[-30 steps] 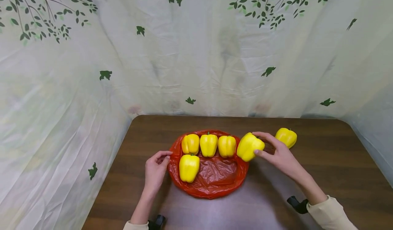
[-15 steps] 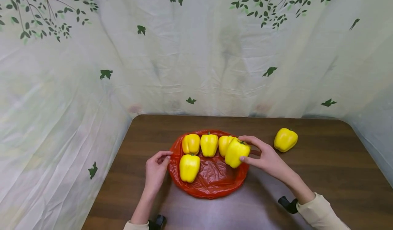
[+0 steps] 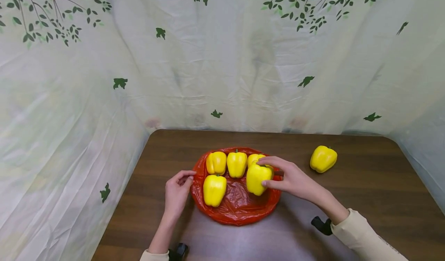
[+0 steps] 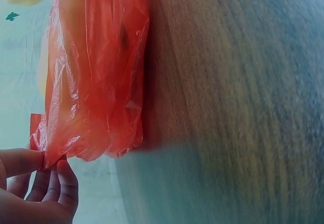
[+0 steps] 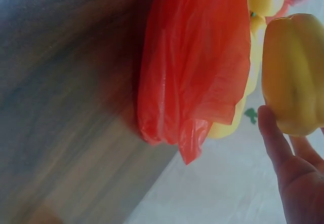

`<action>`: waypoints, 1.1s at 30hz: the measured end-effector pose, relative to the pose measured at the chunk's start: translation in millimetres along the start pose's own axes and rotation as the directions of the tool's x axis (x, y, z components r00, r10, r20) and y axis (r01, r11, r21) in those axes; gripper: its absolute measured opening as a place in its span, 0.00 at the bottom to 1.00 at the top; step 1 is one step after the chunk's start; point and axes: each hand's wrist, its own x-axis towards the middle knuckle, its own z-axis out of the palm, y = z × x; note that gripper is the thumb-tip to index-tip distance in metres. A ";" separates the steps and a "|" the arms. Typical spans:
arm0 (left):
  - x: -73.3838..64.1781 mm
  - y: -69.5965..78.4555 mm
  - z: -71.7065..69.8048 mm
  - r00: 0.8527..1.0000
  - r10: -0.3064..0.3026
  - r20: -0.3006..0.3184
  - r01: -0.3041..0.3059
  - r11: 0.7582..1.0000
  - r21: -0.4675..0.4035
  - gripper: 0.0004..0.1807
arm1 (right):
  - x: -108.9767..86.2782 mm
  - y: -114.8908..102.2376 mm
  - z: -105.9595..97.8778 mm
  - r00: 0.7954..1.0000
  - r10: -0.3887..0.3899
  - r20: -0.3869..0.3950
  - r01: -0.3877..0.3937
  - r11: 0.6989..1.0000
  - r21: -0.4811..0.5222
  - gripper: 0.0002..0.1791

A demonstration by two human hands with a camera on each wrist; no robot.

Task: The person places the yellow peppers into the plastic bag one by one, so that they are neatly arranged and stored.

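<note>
A red plastic bag (image 3: 240,219) stands on the table, its mouth spread wide. Thumb and fingers of my left hand (image 3: 176,195) pinch the bag's left rim, which the left wrist view shows as crinkled film (image 4: 53,148). My right hand (image 3: 295,179) grips a yellow bell pepper (image 3: 256,179) over the right half of the bag; in the right wrist view this pepper (image 5: 293,77) is apart from the red film. Inside the bag lie several yellow peppers: a back row (image 3: 237,164) and one at front left (image 3: 214,191). The held pepper partly hides the back row's right one.
One more yellow bell pepper (image 3: 323,159) lies on the brown wooden table (image 3: 368,183), to the right of the bag. A pale curtain (image 3: 240,67) printed with leaves hangs behind the table and along its sides.
My right hand has carried the held pepper leftward and slightly nearer, from beside the bag's right rim to over its inside. The left hand keeps its place at the rim.
</note>
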 end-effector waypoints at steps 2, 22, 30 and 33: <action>-0.2 0.3 -0.1 1.000 0.003 -0.006 -0.003 1.000 -0.003 0.08 | 3.6 -1.4 0.5 1.000 -0.008 0.023 0.009 1.000 -0.020 0.30; -0.7 0.0 -1.5 1.000 -0.007 0.009 0.007 1.000 -0.001 0.08 | 22.1 -4.2 25.8 0.994 -0.016 0.113 0.017 1.000 -0.008 0.25; -1.2 0.2 -1.1 1.000 -0.011 0.008 0.011 1.000 0.003 0.08 | 24.0 -2.4 40.9 0.993 -0.016 0.120 0.014 1.000 0.021 0.24; -0.7 1.3 -0.7 1.000 0.005 0.003 -0.005 1.000 0.001 0.08 | 24.2 -2.1 46.7 0.991 -0.035 0.131 0.029 0.998 0.048 0.24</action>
